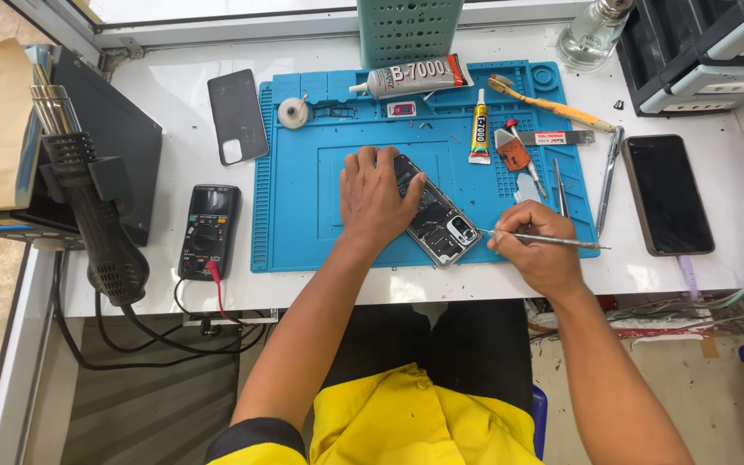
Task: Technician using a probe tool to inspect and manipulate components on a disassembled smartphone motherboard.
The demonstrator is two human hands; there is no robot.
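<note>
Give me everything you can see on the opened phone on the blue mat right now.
The opened phone lies flat and diagonal near the middle of the blue mat, back cover off, dark internals and metal frame exposed, camera block at its lower right end. The left hand rests on its upper left end, covering part of it. The right hand holds a thin metal tool whose tip points at the camera end; actual contact is too small to tell.

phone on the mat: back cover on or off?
Off. The phone lies with its internals and camera module exposed under the left hand; a grey back cover lies apart, left of the blue mat.
</note>
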